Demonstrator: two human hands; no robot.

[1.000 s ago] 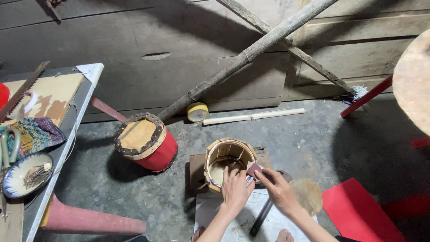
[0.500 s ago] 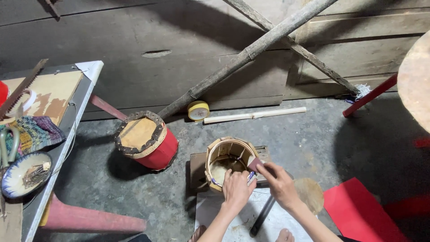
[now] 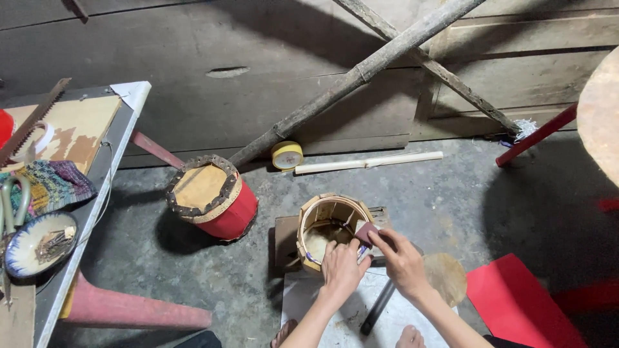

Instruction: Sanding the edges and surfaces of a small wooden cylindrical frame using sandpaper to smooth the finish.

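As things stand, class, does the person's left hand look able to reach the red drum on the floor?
Probably yes: the left hand rests on the open wooden drum shell, and only bare floor separates it from the red drum.

Light's soft and dim-ish on my feed, prob. daylight from upper left and overhead, no hard glare. The red-sided round drum with pale skin top (image 3: 213, 200) throws a dark shadow down-left onto the grey concrete floor (image 3: 451, 193). The long grey wooden pole (image 3: 361, 71) lays a broad slanted shadow across the dark plank wall (image 3: 193, 38). Heavy shade at right edge, approx. under the round pale tabletop (image 3: 603, 116). My left hand (image 3: 342, 270) and right hand (image 3: 400, 258) are evenly lit, slightly soft w/ motion. Centre is sharp enough; corners stretch a bit, wide-angle lens. Colours muted, reds still strong.
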